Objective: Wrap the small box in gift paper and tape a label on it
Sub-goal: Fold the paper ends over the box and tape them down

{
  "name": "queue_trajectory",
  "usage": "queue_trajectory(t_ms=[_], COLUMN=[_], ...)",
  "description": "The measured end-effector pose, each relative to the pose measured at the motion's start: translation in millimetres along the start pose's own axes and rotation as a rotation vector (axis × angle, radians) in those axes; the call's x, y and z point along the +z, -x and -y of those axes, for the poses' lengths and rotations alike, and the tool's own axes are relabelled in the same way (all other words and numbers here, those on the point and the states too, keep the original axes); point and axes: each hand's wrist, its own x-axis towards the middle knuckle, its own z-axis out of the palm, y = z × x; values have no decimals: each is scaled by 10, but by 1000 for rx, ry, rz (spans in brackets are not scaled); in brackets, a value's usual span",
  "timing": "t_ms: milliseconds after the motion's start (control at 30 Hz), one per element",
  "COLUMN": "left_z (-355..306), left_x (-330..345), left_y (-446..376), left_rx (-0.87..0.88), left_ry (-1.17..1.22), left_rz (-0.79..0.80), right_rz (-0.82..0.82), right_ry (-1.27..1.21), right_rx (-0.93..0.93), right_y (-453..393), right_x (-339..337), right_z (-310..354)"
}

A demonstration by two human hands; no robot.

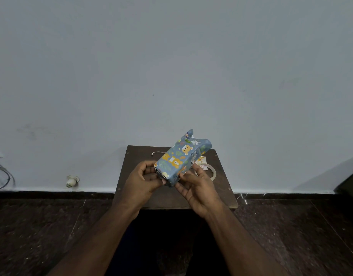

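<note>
A small box [178, 159] covered in blue gift paper with bear prints is held above a small dark wooden table [171, 196]. Its far end has loose paper flaps sticking up. My left hand [143, 180] grips the near end of the box, fingers curled over it and thumb against the end fold. My right hand [195, 186] holds the box's right side from below, thumb on the paper. A roll of clear tape [208, 172] lies on the table behind my right hand. A label card [201, 161] with a string [156, 153] lies partly hidden behind the box.
The table stands against a pale blue-grey wall, on a dark stone floor. A white plug-like object [72, 181] and a cable [4, 174] lie by the wall at the left. A dark object [349, 182] shows at the right edge.
</note>
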Motion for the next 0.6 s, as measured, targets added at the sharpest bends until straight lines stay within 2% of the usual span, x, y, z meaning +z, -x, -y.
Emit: queue_trajectory(t_ms=[300, 500, 600], left_z=[41, 10, -27], left_x=[2, 19, 28], left_y=[-5, 29, 47], left_rx=[46, 97, 117], left_ry=[-61, -97, -117], left_rz=[-10, -1, -5], right_rz=[4, 9, 12], right_ry=[-59, 33, -64], right_rx=[52, 44, 66], right_y=[-4, 55, 47], right_x=[22, 69, 30], right_z=[21, 63, 71])
